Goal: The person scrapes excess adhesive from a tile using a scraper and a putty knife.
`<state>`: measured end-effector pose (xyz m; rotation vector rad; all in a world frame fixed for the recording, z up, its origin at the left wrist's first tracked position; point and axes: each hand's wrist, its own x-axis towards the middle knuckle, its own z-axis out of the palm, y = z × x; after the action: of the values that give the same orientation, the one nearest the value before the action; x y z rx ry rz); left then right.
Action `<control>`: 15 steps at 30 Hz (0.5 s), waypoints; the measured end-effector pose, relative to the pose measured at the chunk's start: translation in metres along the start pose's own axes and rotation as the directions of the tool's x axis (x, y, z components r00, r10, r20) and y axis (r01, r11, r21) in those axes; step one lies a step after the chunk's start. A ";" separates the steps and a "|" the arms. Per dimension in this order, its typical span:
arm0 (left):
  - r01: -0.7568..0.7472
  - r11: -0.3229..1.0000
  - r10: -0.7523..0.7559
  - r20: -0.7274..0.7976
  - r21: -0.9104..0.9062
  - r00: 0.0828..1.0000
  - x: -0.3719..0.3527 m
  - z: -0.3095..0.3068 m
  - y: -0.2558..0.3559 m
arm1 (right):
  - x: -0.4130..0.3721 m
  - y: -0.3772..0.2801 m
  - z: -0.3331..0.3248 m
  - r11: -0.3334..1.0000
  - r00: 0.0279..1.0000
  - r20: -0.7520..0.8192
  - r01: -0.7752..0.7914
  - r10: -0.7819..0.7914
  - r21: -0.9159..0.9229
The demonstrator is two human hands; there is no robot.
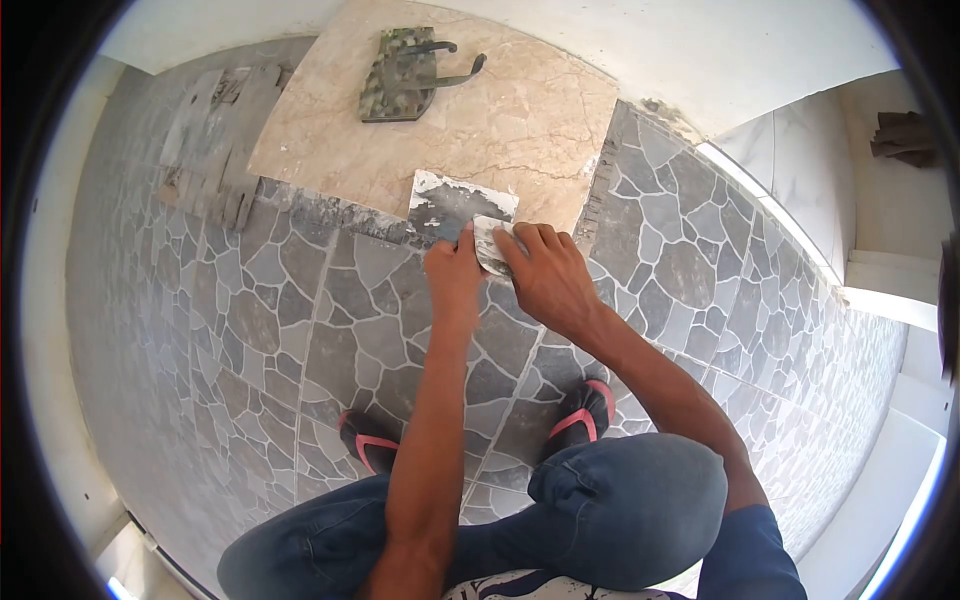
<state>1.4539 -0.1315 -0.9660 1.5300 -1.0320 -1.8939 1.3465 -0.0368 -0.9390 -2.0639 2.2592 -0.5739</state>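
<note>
My left hand (pixel 455 268) is closed at the lower edge of a flat grey plate (pixel 447 208) whose surface is patched with white, crusty residue. My right hand (pixel 552 272) grips a smaller whitish flat piece (pixel 488 238) with grey smears, its fingers folded over the right side. This piece overlaps the plate's lower right corner. Both hands are close together, in front of the near edge of a beige marbled slab (pixel 530 110). The plate's upper part overlaps that slab in this view.
On the slab lies a camouflage-patterned flat object (pixel 385 85) with two dark curved arms. Worn grey boards (pixel 205 140) lie to the left. Stone-patterned floor (pixel 665 240) surrounds my sandalled feet. A white wall (pixel 620 35) rises behind; a raised ledge (pixel 790 225) runs along the right.
</note>
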 end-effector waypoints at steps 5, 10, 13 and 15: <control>-0.070 0.996 0.073 0.048 -0.049 0.996 0.024 -0.009 -0.012 | 0.019 -0.005 0.006 0.996 0.998 0.035 0.049 -0.046 -0.076; -0.097 0.977 0.110 0.062 -0.190 0.992 0.013 -0.002 -0.006 | 0.032 -0.012 0.002 0.992 0.995 0.097 0.050 -0.038 -0.115; -0.220 0.969 0.226 0.044 -0.113 0.973 0.022 -0.004 -0.021 | 0.033 -0.015 -0.002 0.994 0.994 0.100 0.060 -0.050 -0.091; -0.288 0.955 0.290 0.030 -0.067 0.957 0.028 -0.007 -0.040 | 0.032 -0.017 -0.002 0.993 0.994 0.085 0.073 -0.065 -0.094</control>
<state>1.4574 -0.1311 -1.0154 1.2349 -1.1357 -1.7399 1.3581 -0.0682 -0.9250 -2.1747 2.2202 -0.3822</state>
